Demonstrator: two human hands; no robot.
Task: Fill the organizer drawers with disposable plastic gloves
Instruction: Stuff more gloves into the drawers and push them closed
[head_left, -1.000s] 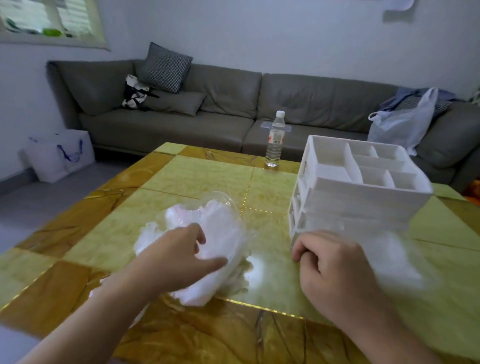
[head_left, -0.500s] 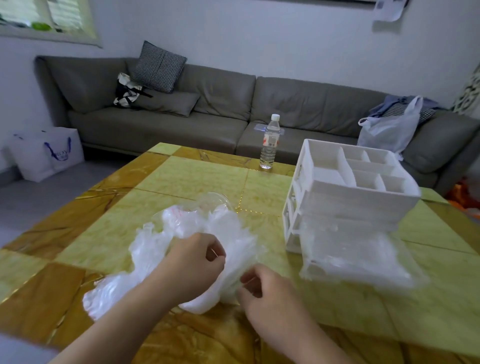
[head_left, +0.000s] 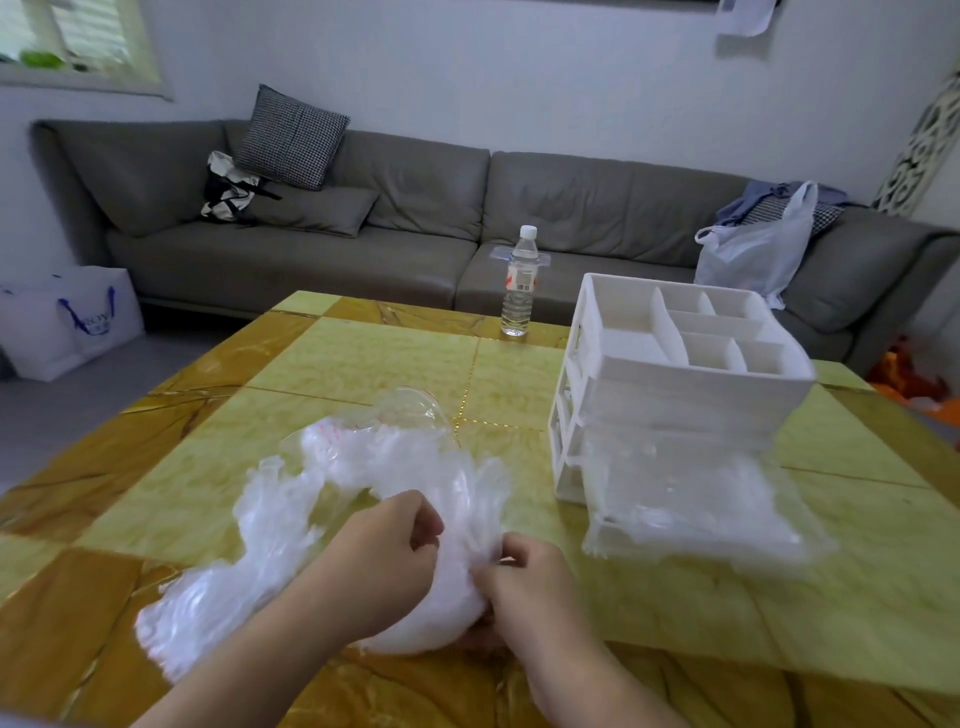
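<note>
Your left hand (head_left: 384, 561) and your right hand (head_left: 524, 587) meet at the near end of the pile of gloves (head_left: 332, 519). The left grip is curled, with its fingers bunching thin plastic from the pile. The right grip pinches the same bunch from the other side. The pile lies on the bench (head_left: 363, 358), left of centre, and trails toward the near left edge. A clear plastic bag (head_left: 410, 410) sits at the far end of the pile. The organizer (head_left: 680, 384) stands on the right side of the bench, well apart from your hands. Its bottom drawer (head_left: 696, 509) is pulled out toward you and holds clear gloves. A water bottle (head_left: 519, 283) stands upright at the far edge of the bench. A sofa (head_left: 415, 208) stands behind the bench.
</note>
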